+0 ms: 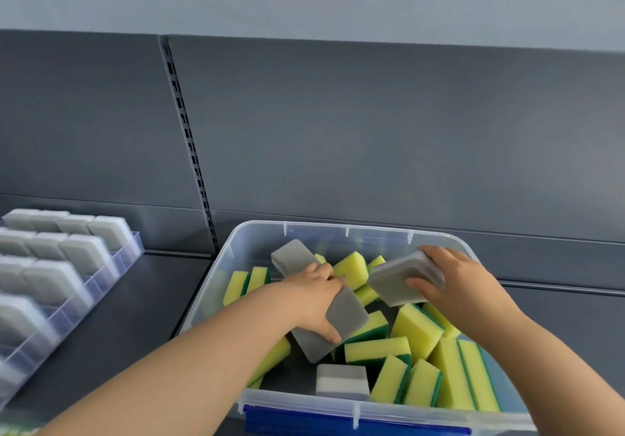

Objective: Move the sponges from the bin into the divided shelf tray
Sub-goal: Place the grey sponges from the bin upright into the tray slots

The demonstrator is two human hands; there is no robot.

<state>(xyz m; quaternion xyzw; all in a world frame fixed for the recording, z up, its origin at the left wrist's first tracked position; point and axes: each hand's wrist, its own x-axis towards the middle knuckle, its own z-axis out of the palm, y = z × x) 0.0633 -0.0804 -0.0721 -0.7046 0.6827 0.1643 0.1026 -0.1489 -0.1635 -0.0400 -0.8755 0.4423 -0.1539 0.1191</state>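
Sponges, yellow (417, 329) and grey, lie loose in the clear bin (257, 239) on the shelf. Left hand (316, 295) clamps a row of grey sponges (345, 315); right hand (463, 286) grips another grey sponge (397, 278). At nine o'clock, the divided tray (125, 259) holds grey sponges upright.

My feed is evenly and fairly brightly lit by soft, diffuse light with no hard glare, and I see only faint shadows under the sponges inside the clear bin (257, 232) and beneath my hands (318, 295). The wide-angle lens bends straight lines, so the back panel's top edge and the slotted upright (189, 138) curve and lean toward the frame's borders. The divided tray (101, 276) at the left edge looks smeared and soft, while the middle of the view stays reasonably sharp though slightly compressed.
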